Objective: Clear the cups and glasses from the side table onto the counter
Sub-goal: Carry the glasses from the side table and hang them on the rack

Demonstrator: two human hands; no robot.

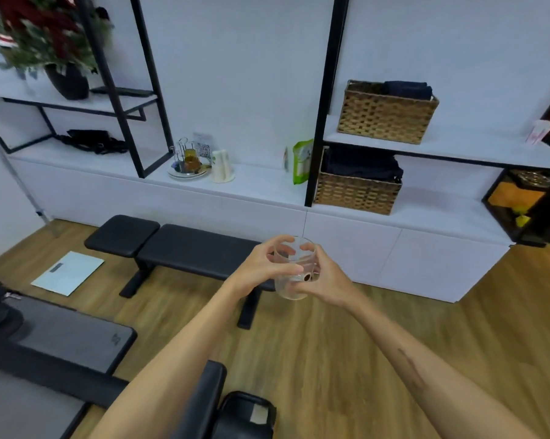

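A long white bench point(261, 188) along the wall carries a round plate of glassware point(188, 172), a cream-coloured stack of paper cups point(221, 166), a green pouch point(302, 161) and a woven wicker basket point(357, 193). A black padded workout seat point(185, 248) and pale scale point(67, 273) sit on the wooden plank floor point(330, 343).

Two bare forearms, no sleeves, watch or rings showing — the left hand point(261, 267) unmarked, the arm behind the right hand point(327, 280) bearing a long dark streak.
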